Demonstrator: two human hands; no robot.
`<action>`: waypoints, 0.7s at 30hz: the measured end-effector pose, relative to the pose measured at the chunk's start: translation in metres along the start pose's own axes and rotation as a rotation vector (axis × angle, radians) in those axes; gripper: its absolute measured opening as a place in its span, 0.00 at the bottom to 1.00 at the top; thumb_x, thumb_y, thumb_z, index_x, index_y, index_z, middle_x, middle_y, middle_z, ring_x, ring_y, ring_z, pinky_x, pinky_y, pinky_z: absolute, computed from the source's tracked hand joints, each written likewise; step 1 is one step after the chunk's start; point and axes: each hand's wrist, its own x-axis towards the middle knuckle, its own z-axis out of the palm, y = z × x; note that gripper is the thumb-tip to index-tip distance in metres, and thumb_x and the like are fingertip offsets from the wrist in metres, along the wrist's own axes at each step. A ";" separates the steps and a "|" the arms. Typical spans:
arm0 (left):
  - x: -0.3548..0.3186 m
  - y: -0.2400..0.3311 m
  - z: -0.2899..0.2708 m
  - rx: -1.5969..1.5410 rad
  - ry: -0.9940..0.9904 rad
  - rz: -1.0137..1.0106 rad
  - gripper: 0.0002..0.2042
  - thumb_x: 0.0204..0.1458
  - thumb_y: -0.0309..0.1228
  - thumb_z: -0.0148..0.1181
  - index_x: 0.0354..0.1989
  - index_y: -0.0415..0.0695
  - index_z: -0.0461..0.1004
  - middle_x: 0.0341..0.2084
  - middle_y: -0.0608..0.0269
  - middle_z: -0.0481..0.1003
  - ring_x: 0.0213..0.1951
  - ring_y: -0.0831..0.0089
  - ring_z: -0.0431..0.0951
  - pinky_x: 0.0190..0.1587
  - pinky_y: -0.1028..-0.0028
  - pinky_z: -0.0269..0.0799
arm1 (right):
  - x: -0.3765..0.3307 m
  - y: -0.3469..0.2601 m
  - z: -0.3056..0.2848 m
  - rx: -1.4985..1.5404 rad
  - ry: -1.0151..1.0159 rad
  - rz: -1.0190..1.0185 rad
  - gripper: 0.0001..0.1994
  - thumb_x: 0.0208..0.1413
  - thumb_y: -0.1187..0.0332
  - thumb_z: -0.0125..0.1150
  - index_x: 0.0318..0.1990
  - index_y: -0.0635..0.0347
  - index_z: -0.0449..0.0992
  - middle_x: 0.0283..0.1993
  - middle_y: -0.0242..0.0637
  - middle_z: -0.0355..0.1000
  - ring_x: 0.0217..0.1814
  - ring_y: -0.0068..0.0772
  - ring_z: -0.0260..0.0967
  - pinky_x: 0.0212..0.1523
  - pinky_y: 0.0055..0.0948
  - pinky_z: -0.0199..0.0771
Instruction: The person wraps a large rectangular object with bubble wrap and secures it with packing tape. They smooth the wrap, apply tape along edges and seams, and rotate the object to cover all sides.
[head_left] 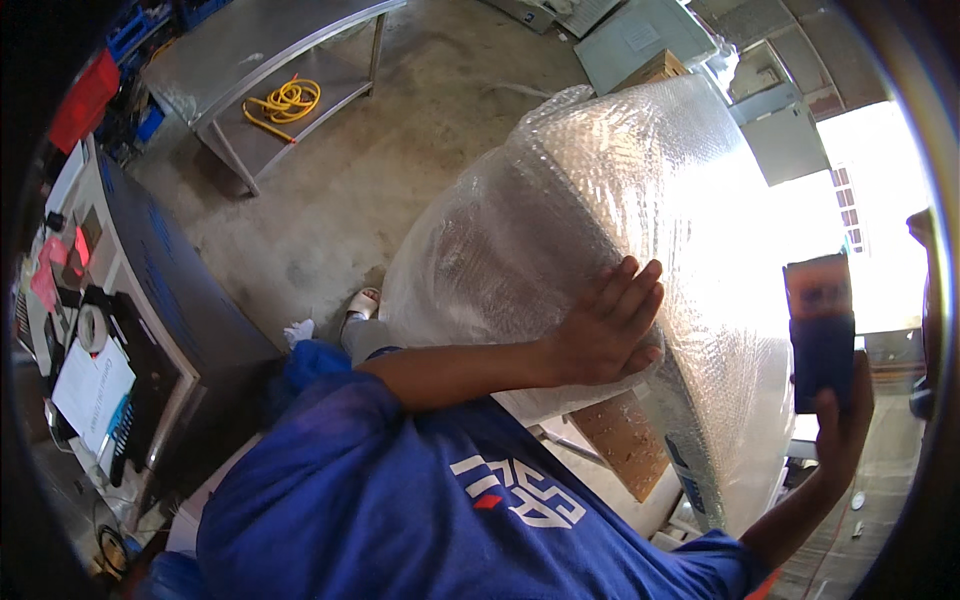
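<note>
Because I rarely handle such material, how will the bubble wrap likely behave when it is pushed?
The bubble wrap is probably floppy and light, being see-through and wrinkled. It may feel slightly slippery, since its surface shines. Along its straight edge near the left hand, a push may meet something stiff underneath.

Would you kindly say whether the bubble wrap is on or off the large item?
On: the bubble wrap covers its upper faces, with the left hand against it. Whether it is sealed, I cannot tell.
</note>
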 end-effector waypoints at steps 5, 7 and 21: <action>0.010 -0.002 -0.004 -0.122 0.040 -0.048 0.31 0.63 0.43 0.47 0.65 0.29 0.57 0.66 0.35 0.56 0.70 0.41 0.52 0.70 0.45 0.46 | 0.153 -0.112 0.029 0.076 -0.447 -0.587 0.26 0.53 0.46 0.67 0.40 0.65 0.73 0.26 0.37 0.69 0.27 0.31 0.68 0.29 0.31 0.67; 0.021 -0.003 -0.017 -0.265 -0.129 -0.117 0.29 0.61 0.40 0.51 0.63 0.29 0.59 0.63 0.37 0.59 0.67 0.42 0.56 0.70 0.46 0.49 | 0.184 -0.155 0.061 -0.047 -0.508 -0.762 0.27 0.54 0.44 0.66 0.40 0.64 0.74 0.22 0.38 0.68 0.23 0.33 0.69 0.26 0.31 0.68; 0.016 0.003 -0.004 -0.239 0.150 0.098 0.30 0.59 0.36 0.60 0.67 0.35 0.59 0.67 0.47 0.61 0.66 0.52 0.61 0.63 0.53 0.64 | 0.212 -0.288 0.114 -0.681 -0.872 -0.688 0.28 0.56 0.43 0.61 0.34 0.68 0.81 0.26 0.48 0.77 0.28 0.44 0.78 0.32 0.39 0.77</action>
